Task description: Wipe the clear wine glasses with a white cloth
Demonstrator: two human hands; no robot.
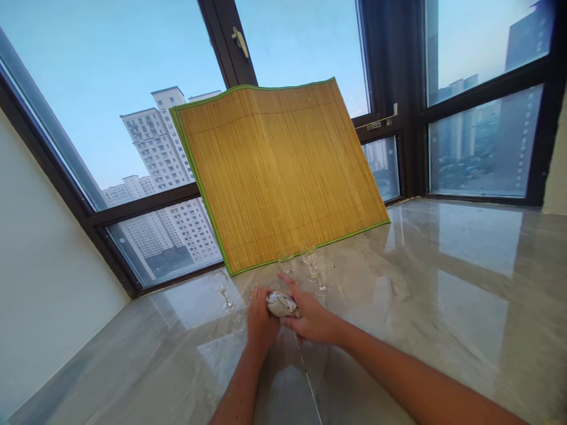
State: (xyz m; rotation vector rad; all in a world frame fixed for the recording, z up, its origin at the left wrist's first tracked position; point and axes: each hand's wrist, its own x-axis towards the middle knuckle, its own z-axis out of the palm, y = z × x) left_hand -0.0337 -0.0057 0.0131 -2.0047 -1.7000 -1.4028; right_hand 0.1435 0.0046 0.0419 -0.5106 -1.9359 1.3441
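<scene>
Both of my hands meet over a polished marble counter (443, 307). My left hand (260, 321) is closed around something small that I cannot see well, likely a glass. My right hand (310, 316) holds a crumpled white-grey cloth (282, 304) pressed against the left hand. Several small clear stemmed glasses stand just beyond the hands: one at the left (220, 286), one behind the cloth (287, 264), and a pair to the right (315, 268).
A bamboo mat (279, 171) with green edging leans against the dark-framed windows (230, 47) behind the glasses. A white wall (39, 283) bounds the counter on the left. High-rise buildings show outside.
</scene>
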